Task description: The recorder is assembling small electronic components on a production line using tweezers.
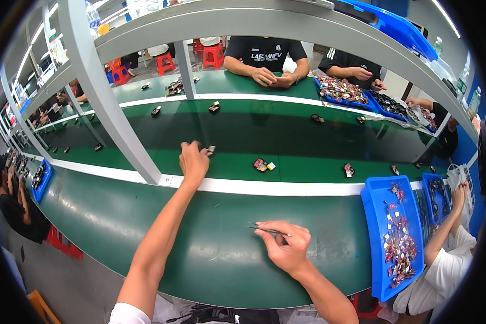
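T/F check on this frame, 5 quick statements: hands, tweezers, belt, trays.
1. The right hand holds thin metal tweezers. True.
2. The left hand rests on the near green table surface. False: it reaches across the white rail to a small dark part on the green conveyor belt.
3. The blue plastic tray to the person's right holds many small mixed-colour parts. True.
4. That tray is red. False: it is blue.
5. People sit across the belt. True.
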`<state>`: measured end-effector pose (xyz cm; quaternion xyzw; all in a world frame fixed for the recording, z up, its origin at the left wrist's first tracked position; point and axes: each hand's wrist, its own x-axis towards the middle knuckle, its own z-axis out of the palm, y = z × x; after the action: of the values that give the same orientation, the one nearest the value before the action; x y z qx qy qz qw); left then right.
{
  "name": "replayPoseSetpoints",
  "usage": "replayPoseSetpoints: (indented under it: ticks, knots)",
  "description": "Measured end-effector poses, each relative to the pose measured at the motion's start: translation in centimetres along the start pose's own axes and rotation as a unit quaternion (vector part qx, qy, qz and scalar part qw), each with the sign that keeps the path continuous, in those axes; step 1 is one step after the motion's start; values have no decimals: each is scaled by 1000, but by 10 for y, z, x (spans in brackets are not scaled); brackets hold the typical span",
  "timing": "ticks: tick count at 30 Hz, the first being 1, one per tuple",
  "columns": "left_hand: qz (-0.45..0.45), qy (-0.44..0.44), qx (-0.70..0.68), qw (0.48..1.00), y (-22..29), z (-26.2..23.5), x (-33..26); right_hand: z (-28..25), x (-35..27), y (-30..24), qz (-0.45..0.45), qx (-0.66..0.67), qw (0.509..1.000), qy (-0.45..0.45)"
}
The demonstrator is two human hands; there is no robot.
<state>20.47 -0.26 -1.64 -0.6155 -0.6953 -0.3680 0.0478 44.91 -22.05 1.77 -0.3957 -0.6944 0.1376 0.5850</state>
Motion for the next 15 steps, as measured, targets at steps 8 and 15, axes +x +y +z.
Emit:
replayPoseSetpoints:
  ticks: [8,15]
  knots:
    - [83,-171,-239,952,64,2,-4,2,1,-6,-12,-5,1000,-11]
    - [68,-311,-234,918,80,19,-3,12,-1,-10,5,-21,1000,-7]
